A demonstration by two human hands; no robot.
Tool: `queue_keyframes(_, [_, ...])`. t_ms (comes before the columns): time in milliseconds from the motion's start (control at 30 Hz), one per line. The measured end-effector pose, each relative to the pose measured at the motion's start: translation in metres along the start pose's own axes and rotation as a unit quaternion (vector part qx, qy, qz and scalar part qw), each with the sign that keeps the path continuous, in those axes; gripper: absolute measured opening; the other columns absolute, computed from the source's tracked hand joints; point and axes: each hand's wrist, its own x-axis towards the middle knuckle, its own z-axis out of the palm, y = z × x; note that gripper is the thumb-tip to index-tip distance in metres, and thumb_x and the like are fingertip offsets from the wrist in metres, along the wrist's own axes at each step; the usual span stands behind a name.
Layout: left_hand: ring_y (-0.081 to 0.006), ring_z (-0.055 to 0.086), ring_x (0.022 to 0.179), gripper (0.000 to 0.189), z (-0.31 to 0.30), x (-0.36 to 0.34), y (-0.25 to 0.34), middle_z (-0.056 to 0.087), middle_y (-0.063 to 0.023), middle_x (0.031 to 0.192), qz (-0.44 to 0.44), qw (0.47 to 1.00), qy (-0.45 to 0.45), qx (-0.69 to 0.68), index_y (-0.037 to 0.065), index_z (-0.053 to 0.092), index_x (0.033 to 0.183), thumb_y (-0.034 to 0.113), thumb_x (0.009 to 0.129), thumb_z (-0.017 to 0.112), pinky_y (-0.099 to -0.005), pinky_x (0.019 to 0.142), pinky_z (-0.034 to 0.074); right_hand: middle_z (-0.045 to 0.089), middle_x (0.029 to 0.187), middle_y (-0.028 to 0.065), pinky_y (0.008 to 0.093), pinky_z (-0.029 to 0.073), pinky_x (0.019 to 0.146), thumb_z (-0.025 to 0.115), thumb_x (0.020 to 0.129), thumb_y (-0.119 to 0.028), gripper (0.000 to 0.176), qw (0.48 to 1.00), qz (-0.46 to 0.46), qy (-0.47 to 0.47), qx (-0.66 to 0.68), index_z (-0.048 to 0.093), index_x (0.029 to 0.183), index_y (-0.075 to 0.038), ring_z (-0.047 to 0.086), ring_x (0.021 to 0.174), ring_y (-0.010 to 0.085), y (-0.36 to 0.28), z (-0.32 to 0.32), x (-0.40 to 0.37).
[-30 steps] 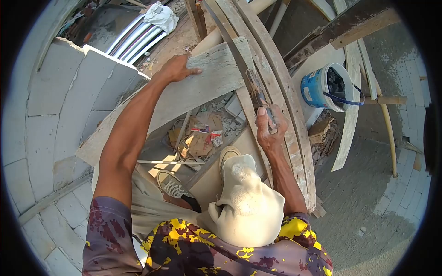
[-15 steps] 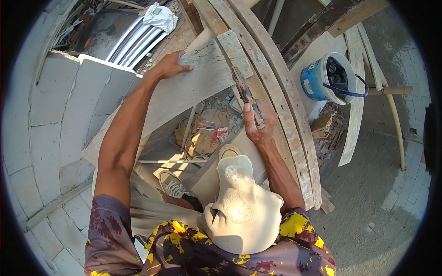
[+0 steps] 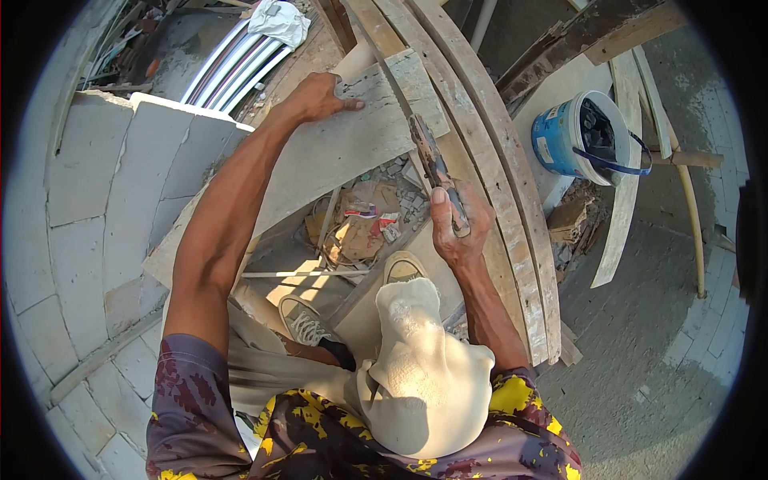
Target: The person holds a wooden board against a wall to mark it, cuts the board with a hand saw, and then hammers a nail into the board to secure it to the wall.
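A wide, weathered board (image 3: pixel 312 152) lies slantwise in front of me, its right end resting over long wooden planks. My left hand (image 3: pixel 320 98) grips its far edge, thumb flat on the top face and fingers curled over the side, partly hidden. In my right hand (image 3: pixel 462 220) is the worn handle of a handsaw (image 3: pixel 432 160). The saw's narrow blade runs away from me across the board near its right end. Whether the teeth are inside a cut is hard to see.
Curved wooden planks (image 3: pixel 488 160) run along the right. Beyond them stands a blue-and-white bucket (image 3: pixel 558 140) with dark contents. Rubble and litter (image 3: pixel 372 220) lie below the board. A grey block wall (image 3: pixel 88 160) rises at left, with white curved strips (image 3: pixel 240 68) behind it.
My right hand and the saw have drawn back slightly towards me. My left hand has shifted right along the board's edge. The view has tilted a little.
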Motion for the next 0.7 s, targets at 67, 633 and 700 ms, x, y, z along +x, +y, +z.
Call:
queue_keyframes(67, [-0.037,0.064,0.09,0.069,0.01,0.002,-0.002,0.065,-0.0257,0.094,0.063,0.993,0.022,-0.095,-0.006,0.063,0.105,0.053,0.071,0.074,-0.0431,0.078,0.049,0.057,0.062,0.0088,0.029,0.043,0.049,0.064,0.085,-0.015,0.015,1.0,-0.003,-0.005,-0.011,0.064,0.088,0.0,0.054,0.05,0.0174,0.001,0.0,-0.001])
queue_keyframes(633, [-0.0397,0.064,0.078,0.071,0.043,0.003,0.049,0.065,-0.0261,0.078,-0.121,0.947,0.299,-0.012,0.001,0.069,0.088,0.069,0.084,0.046,-0.0473,0.07,0.047,0.061,0.071,0.0117,0.0292,0.045,0.05,0.065,0.084,-0.013,0.019,0.999,-0.036,0.027,0.016,0.063,0.096,0.002,0.057,0.054,0.0187,0.019,0.008,-0.006])
queue_keyframes(700, [-0.0413,0.064,0.079,0.071,0.045,0.001,0.051,0.064,-0.0273,0.077,-0.125,0.948,0.292,-0.008,0.003,0.07,0.094,0.069,0.084,0.045,-0.0471,0.07,0.047,0.06,0.072,0.0114,0.0289,0.044,0.05,0.066,0.084,-0.012,0.02,0.999,-0.031,0.013,0.019,0.064,0.098,0.002,0.057,0.054,0.0184,0.018,0.005,-0.008])
